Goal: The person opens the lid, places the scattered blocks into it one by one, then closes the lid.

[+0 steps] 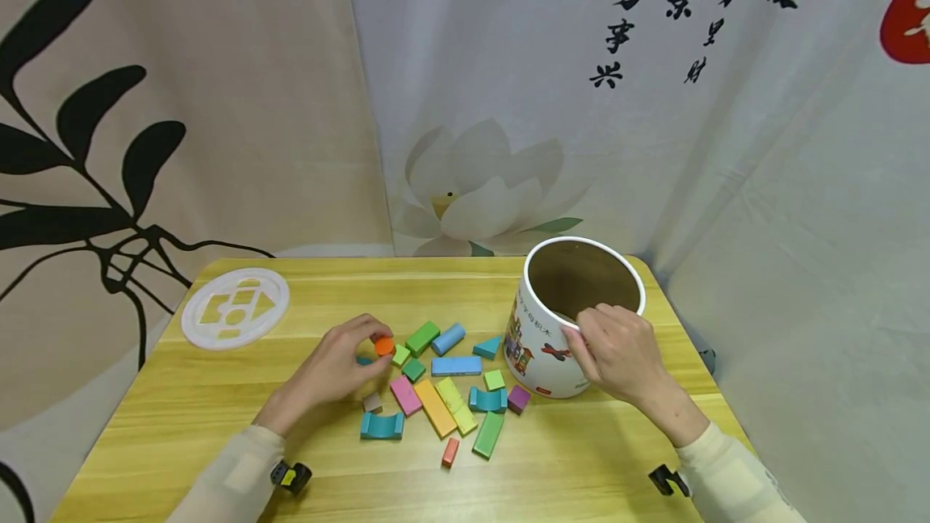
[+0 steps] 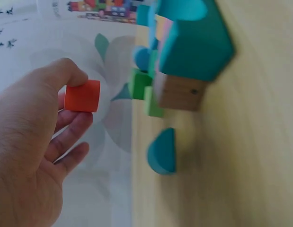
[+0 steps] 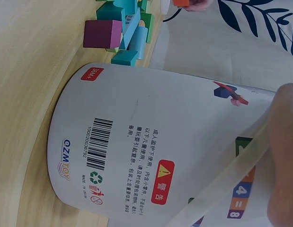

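Observation:
In the head view my left hand [image 1: 336, 363] pinches a short orange cylinder block [image 1: 383, 345] between thumb and fingers, above the left side of the scattered blocks. The left wrist view shows the block [image 2: 83, 96] from its side, with a teal half-round block [image 2: 163, 151] lying on the table nearby. My right hand [image 1: 623, 352] grips the near rim of a white printed bucket [image 1: 538, 337], fingers over the edge and thumb outside. The bucket stands at the table's right, its mouth facing up; its floor is hidden.
Several coloured blocks lie across the middle of the table [image 1: 312, 491], among them a blue bar [image 1: 456, 366], an orange bar [image 1: 436, 408] and a teal arch [image 1: 382, 426]. A white lid with shaped cutouts [image 1: 203, 335] lies at the back left. Printed cloth hangs behind.

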### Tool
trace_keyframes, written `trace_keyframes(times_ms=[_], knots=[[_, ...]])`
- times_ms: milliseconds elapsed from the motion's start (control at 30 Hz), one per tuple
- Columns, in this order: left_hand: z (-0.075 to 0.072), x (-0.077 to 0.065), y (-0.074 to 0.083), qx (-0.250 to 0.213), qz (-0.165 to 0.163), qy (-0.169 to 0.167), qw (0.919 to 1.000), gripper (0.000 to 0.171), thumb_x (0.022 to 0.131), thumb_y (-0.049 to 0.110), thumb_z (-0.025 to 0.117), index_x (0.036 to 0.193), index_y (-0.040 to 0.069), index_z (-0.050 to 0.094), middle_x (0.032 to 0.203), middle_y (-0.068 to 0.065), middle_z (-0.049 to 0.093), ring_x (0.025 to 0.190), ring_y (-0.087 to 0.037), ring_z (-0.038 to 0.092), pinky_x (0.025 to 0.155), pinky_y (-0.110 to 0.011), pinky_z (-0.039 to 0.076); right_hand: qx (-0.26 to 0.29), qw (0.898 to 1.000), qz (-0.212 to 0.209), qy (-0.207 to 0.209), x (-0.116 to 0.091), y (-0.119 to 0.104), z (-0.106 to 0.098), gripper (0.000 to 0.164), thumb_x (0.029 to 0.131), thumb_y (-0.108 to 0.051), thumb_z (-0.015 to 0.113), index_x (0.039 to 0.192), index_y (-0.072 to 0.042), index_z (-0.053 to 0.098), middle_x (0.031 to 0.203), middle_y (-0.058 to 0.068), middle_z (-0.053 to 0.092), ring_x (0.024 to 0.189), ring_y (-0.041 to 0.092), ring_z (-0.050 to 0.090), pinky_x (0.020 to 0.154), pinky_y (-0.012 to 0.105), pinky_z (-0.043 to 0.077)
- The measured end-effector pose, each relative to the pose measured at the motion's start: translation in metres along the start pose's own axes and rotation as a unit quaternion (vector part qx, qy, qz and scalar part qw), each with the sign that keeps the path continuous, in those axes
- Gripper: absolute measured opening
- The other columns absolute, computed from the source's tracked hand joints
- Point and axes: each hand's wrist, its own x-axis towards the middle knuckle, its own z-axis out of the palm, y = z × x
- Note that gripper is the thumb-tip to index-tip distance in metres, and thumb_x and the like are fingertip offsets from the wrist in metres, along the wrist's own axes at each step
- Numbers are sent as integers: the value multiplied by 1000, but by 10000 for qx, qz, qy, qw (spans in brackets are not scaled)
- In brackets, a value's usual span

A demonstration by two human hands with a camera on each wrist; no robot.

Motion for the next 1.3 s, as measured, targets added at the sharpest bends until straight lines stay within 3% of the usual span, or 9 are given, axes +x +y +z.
trace_keyframes(times_ms=[200,533,1033,1300], knots=[[-5,21,11,-156,289,182,9993,25,86,15,81,109,13,72,105,8,65,94,-6,60,79,-34,59,0,10000,-34,-38,3,-1,-1,45,104,-33,43,64,-12,39,57,-9,24,50,10,23,43,24,16],[-10,68,38,-250,934,487,9941,25,84,15,80,107,9,72,101,4,66,90,-8,59,78,-30,57,32,10000,-60,-66,4,-1,0,46,104,-33,42,64,-12,39,57,-9,25,51,10,22,44,24,16],[-4,149,87,-632,1988,963,9732,25,83,14,79,104,1,73,98,-1,67,90,-8,58,79,-31,59,25,9999,-45,-113,-1,1,5,46,105,-33,42,65,-12,40,57,-9,27,48,12,27,42,26,19],[5,186,118,-758,2331,794,9662,25,84,14,78,104,1,73,97,0,65,90,-7,56,81,-28,57,48,10000,-5,-1,1,-1,2,46,106,-33,42,64,-13,39,57,-9,27,50,9,24,43,24,17]])
